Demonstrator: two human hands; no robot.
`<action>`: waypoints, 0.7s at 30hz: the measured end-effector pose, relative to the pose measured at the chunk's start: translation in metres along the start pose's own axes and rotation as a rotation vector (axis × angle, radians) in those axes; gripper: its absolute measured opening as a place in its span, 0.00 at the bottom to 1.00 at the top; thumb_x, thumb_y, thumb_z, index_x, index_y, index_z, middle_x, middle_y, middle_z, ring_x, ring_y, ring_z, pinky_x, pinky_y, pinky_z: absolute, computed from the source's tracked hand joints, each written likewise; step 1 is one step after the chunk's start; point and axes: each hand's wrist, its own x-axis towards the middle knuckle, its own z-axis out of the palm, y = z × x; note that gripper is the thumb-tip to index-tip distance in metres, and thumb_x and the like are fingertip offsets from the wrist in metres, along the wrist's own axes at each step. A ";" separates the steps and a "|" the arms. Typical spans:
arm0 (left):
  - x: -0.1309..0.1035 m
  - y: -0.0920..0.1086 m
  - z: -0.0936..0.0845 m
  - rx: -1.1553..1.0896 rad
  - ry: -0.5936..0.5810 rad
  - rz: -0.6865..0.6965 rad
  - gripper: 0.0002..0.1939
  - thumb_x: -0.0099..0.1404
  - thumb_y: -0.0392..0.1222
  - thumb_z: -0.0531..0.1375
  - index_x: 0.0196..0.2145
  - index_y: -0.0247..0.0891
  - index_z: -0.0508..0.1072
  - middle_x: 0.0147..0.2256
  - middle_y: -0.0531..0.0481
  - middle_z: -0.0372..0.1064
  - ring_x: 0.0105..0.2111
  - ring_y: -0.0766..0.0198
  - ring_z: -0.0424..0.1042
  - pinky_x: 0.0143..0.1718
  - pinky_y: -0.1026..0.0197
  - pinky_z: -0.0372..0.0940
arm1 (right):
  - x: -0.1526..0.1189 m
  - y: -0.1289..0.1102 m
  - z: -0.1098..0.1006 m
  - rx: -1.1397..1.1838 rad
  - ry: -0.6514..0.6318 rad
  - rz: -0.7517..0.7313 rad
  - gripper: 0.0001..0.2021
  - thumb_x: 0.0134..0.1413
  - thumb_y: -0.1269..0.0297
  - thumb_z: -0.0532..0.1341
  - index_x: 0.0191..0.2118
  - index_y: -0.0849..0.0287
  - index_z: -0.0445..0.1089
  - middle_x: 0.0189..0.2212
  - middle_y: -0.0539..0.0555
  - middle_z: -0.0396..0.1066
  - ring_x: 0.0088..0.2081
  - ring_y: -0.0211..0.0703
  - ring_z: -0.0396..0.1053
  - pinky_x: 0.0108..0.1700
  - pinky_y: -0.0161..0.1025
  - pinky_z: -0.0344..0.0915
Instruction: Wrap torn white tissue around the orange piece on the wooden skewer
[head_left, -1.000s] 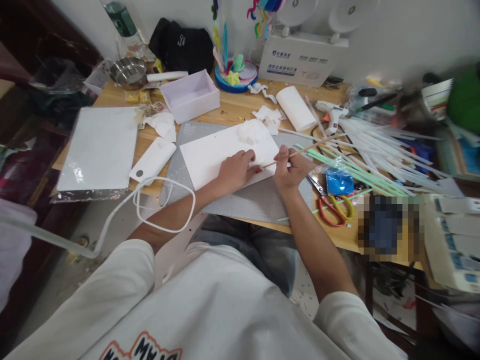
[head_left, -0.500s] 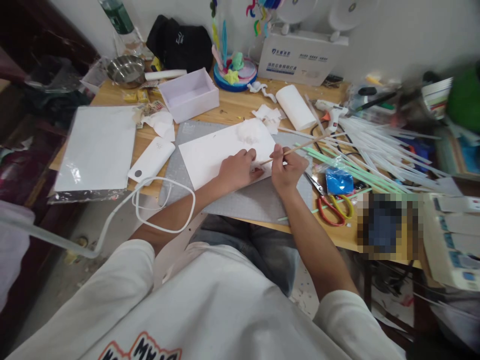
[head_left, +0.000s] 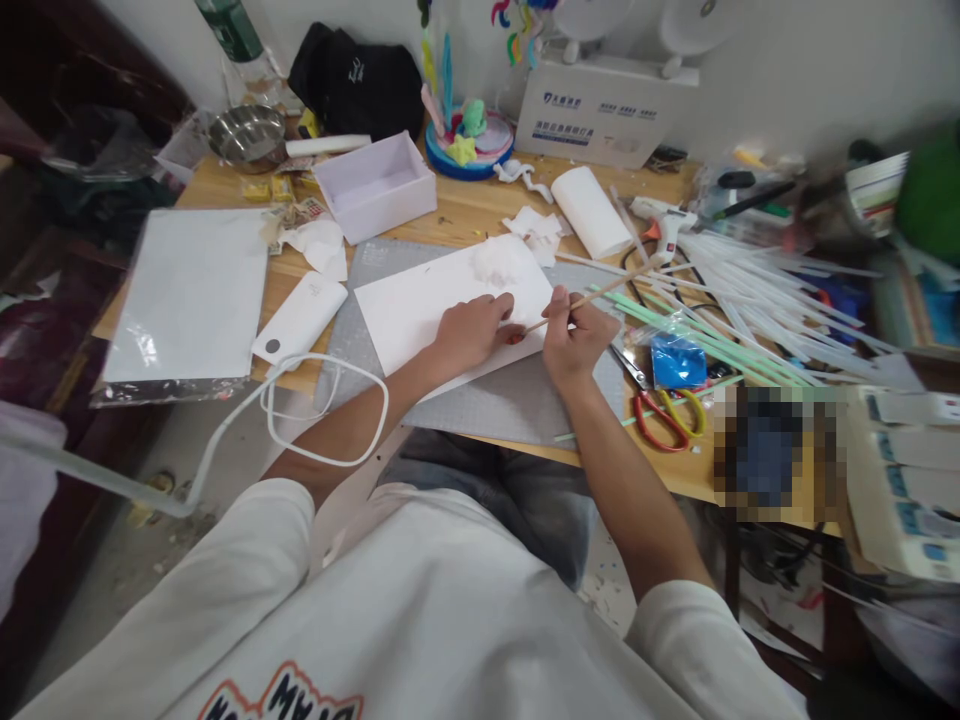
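A white sheet [head_left: 420, 310] lies on the grey cutting mat [head_left: 442, 411], with a fluffy white clump [head_left: 499, 262] near its upper right part. My right hand [head_left: 577, 335] is closed on a thin wooden stick [head_left: 611, 287], which slants from upper right down to the left. The stick's lower end reaches the fingertips of my left hand [head_left: 476, 330]. Those fingers are pinched around a small reddish thing [head_left: 515, 337], too small to name, just above the sheet's right part.
Scissors [head_left: 660, 415], a blue packet [head_left: 678, 360], green strips [head_left: 712, 350] and many white strips [head_left: 757, 290] lie to the right. A lilac box [head_left: 379, 190], white roll [head_left: 592, 212] and glue gun [head_left: 671, 225] stand behind. A white device [head_left: 300, 318] is at left.
My left fingers have shifted and closed in around the small reddish thing. My right hand holds the stick in nearly the same place, and the whole view has shifted slightly.
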 end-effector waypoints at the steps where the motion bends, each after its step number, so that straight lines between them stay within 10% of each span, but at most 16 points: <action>1: 0.000 0.000 -0.001 -0.003 0.000 0.001 0.13 0.73 0.54 0.58 0.45 0.43 0.73 0.42 0.45 0.75 0.40 0.55 0.74 0.37 0.58 0.62 | 0.000 0.000 0.000 -0.004 -0.002 0.005 0.32 0.67 0.39 0.46 0.19 0.56 0.64 0.14 0.48 0.60 0.19 0.33 0.57 0.28 0.39 0.52; 21: -0.002 -0.008 0.001 -0.042 0.047 0.064 0.11 0.72 0.52 0.59 0.42 0.42 0.73 0.39 0.48 0.76 0.37 0.58 0.73 0.35 0.59 0.60 | 0.003 0.006 0.004 -0.009 0.043 0.042 0.30 0.67 0.40 0.49 0.20 0.56 0.65 0.15 0.48 0.62 0.20 0.34 0.58 0.29 0.39 0.51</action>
